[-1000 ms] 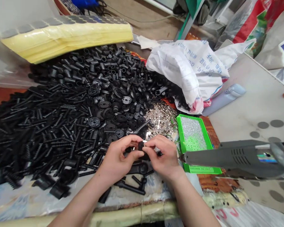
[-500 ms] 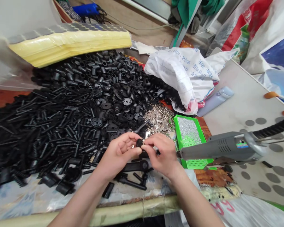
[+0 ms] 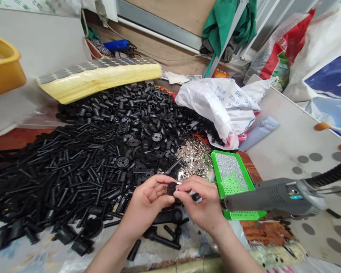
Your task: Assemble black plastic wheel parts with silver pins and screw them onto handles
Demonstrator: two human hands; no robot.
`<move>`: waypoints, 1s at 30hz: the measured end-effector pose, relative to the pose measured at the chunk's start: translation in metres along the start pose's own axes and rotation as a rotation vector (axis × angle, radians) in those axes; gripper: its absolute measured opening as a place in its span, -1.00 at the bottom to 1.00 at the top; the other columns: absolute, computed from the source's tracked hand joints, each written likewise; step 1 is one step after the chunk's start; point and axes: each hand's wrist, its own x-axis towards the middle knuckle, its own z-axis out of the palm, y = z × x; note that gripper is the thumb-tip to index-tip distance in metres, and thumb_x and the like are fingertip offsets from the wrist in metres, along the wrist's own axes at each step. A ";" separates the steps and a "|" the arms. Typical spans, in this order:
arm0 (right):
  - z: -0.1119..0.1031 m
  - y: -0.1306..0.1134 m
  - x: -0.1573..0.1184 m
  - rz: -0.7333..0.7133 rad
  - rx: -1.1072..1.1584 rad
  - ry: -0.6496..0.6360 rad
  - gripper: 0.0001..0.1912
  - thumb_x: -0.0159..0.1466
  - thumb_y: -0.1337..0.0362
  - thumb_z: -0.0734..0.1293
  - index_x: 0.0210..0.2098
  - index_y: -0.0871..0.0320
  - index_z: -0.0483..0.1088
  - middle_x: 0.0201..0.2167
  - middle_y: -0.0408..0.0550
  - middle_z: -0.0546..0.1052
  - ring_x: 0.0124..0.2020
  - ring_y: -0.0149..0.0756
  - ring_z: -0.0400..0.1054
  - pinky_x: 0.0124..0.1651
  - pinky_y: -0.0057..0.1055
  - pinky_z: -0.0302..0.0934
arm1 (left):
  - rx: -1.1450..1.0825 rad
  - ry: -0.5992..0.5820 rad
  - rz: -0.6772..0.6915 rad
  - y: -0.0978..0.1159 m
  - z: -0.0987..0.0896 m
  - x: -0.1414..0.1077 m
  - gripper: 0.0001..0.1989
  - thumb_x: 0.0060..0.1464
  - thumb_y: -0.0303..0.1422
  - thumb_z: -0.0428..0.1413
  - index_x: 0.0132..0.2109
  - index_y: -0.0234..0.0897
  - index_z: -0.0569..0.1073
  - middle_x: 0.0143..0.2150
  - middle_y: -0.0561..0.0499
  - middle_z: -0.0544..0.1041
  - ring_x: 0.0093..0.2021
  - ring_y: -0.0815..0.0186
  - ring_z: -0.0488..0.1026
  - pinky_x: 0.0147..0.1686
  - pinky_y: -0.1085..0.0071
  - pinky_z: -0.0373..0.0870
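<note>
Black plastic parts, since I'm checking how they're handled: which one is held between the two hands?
The small round black part, pinched between the left hand and right hand; those in the black plastic heap lie loose.

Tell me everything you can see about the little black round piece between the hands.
The small black round piece looks like moulded matte plastic, with a rounded, disc-like face turned toward the left hand. It is held in the air above the heap of black plastic parts, pinched between the fingers of that hand and the right hand. A silvery glint shows beside it, and the fingers hide the rest of its shape.
</note>
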 end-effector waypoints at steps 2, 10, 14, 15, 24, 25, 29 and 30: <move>0.000 0.000 0.000 0.012 0.009 0.003 -0.88 0.17 0.41 0.35 -0.48 0.13 0.44 -0.54 -0.11 0.55 -0.49 -0.32 0.42 -0.39 -0.39 0.31 | 0.011 0.016 0.011 -0.001 0.000 0.000 -0.72 -0.14 -0.56 0.21 -0.21 -0.27 0.46 -0.28 0.03 0.57 -0.22 0.33 0.49 -0.23 0.48 0.43; 0.004 0.004 0.000 0.071 -0.011 -0.039 -0.84 0.17 0.39 0.34 -0.54 0.12 0.40 -0.57 -0.13 0.51 -0.52 -0.34 0.39 -0.42 -0.42 0.27 | 0.077 0.072 0.017 -0.003 0.000 0.000 -0.73 -0.23 -0.55 0.23 -0.27 -0.30 0.48 -0.31 0.03 0.58 -0.29 0.31 0.50 -0.29 0.45 0.44; 0.000 0.005 0.000 -0.013 -0.087 -0.097 -0.82 0.20 0.39 0.30 -0.53 0.13 0.37 -0.57 -0.12 0.49 -0.50 -0.34 0.36 -0.41 -0.41 0.23 | 0.168 0.070 0.066 -0.001 0.000 0.001 -0.75 -0.20 -0.54 0.20 -0.27 -0.29 0.49 -0.30 0.01 0.58 -0.28 0.29 0.50 -0.28 0.43 0.44; -0.001 0.005 0.000 -0.035 -0.110 -0.111 -0.83 0.21 0.40 0.29 -0.52 0.13 0.37 -0.57 -0.11 0.50 -0.50 -0.33 0.36 -0.41 -0.40 0.23 | 0.185 0.067 0.077 -0.001 0.000 0.001 -0.76 -0.19 -0.53 0.20 -0.26 -0.29 0.49 -0.30 0.01 0.58 -0.27 0.28 0.50 -0.27 0.43 0.44; -0.001 0.007 -0.002 -0.004 -0.105 -0.060 -0.85 0.23 0.35 0.29 -0.49 0.12 0.37 -0.57 -0.13 0.49 -0.52 -0.34 0.35 -0.44 -0.40 0.22 | 0.223 0.015 0.082 -0.002 -0.004 0.003 -0.77 -0.11 -0.51 0.17 -0.21 -0.28 0.48 -0.32 0.01 0.59 -0.28 0.27 0.52 -0.31 0.44 0.44; -0.001 0.009 -0.003 -0.029 -0.128 -0.062 -0.86 0.23 0.36 0.29 -0.47 0.12 0.37 -0.55 -0.12 0.50 -0.51 -0.33 0.36 -0.42 -0.39 0.23 | 0.253 0.020 0.093 -0.002 -0.004 0.003 -0.77 -0.11 -0.51 0.15 -0.21 -0.27 0.48 -0.30 0.00 0.59 -0.27 0.26 0.52 -0.29 0.43 0.44; -0.001 0.015 -0.007 -0.201 -0.253 -0.111 -0.90 0.24 0.43 0.26 -0.32 0.15 0.40 -0.46 -0.03 0.55 -0.44 -0.28 0.37 -0.38 -0.34 0.24 | 0.444 0.038 0.179 -0.006 -0.005 0.004 -0.74 -0.07 -0.53 0.10 -0.18 -0.22 0.50 -0.20 -0.02 0.60 -0.17 0.21 0.52 -0.18 0.36 0.43; -0.001 0.016 -0.007 -0.216 -0.262 -0.123 -0.90 0.24 0.43 0.26 -0.31 0.15 0.40 -0.44 -0.02 0.55 -0.43 -0.27 0.37 -0.37 -0.33 0.24 | 0.488 0.043 0.197 -0.007 -0.005 0.004 -0.73 -0.06 -0.53 0.09 -0.18 -0.22 0.51 -0.17 -0.02 0.60 -0.14 0.20 0.51 -0.15 0.34 0.42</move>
